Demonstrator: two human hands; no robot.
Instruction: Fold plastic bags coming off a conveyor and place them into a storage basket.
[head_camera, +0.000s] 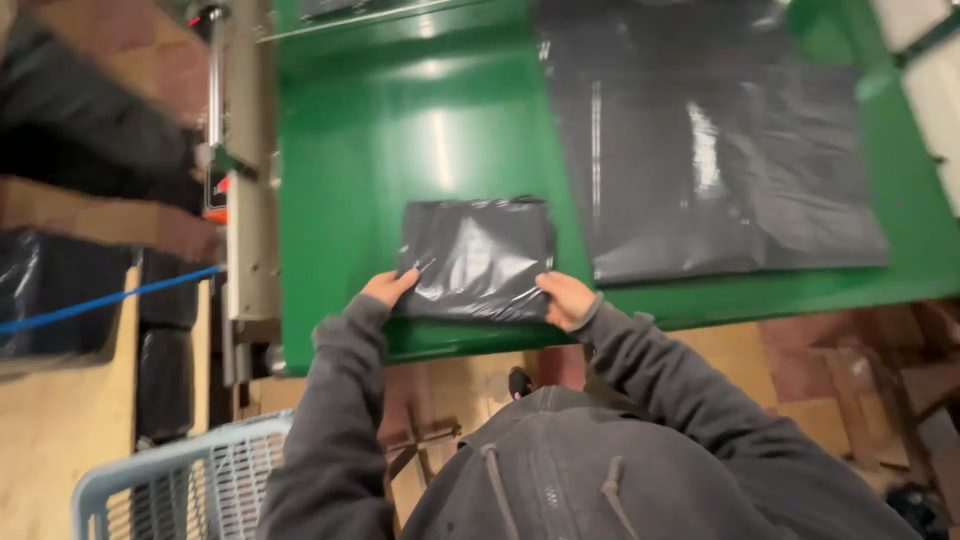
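Both hands pinch a folded black plastic bag (478, 260) at the green table's (350, 180) near edge: left hand (388, 289) grasping its left corner, right hand (566, 299) its right. A pale blue basket (180, 480) stands below, contents unclear.

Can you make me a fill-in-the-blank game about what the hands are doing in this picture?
1. Both hands, the left hand and the right hand, hold a folded plastic bag whose colour is ____.
2. The bag lies on a table whose colour is ____.
3. A bigger sheet of black plastic lies spread out to the ____ of the folded bag.
4. The light blue basket sits at the lower ____ of the picture.

Missing words: black; green; right; left
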